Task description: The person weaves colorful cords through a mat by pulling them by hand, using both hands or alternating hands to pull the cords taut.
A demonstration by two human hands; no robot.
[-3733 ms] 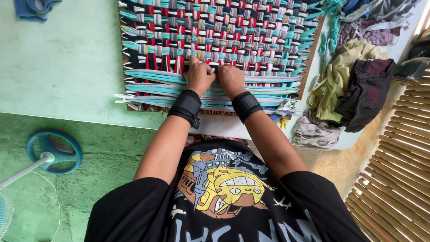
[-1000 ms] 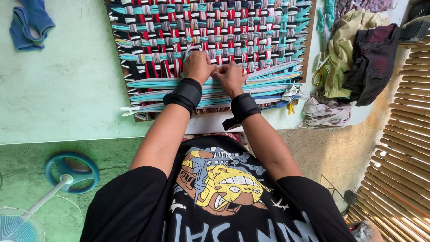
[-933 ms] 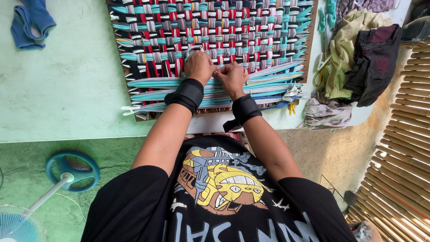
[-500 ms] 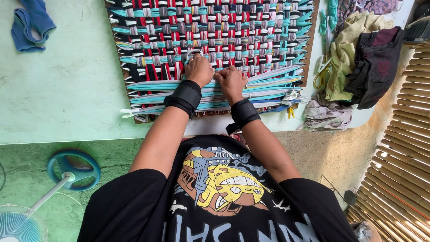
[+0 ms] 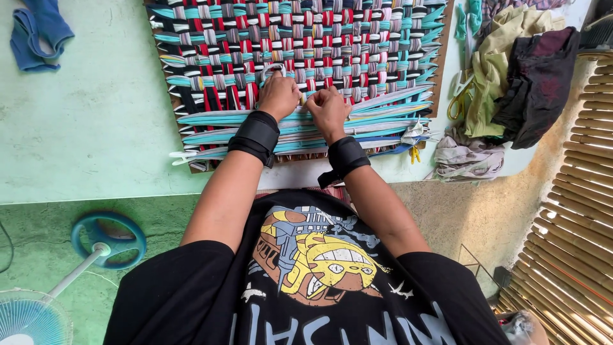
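Observation:
A woven mat (image 5: 357,38) of red, teal, black and grey fabric strips lies on a board on the pale green floor. Its near rows are loose teal and grey strips (image 5: 383,105). My left hand (image 5: 279,96) rests at the edge of the woven part, fingers closed on a pale strip that loops up above it (image 5: 274,67). My right hand (image 5: 327,107) sits right beside it, pinching the same spot of the weave. A small pale stick-like piece shows between the two hands. Both wrists wear black bands.
A pile of cloth (image 5: 511,76) and yellow-handled scissors (image 5: 456,105) lie right of the mat, with loose scraps (image 5: 466,160) below. A blue cloth (image 5: 35,35) lies far left. A fan with a blue base (image 5: 105,239) stands near left. A bamboo blind (image 5: 575,223) lies right.
Both hands stay at the same spot on the mat's near edge, working a strip; they have shifted only slightly, and the view has moved a little.

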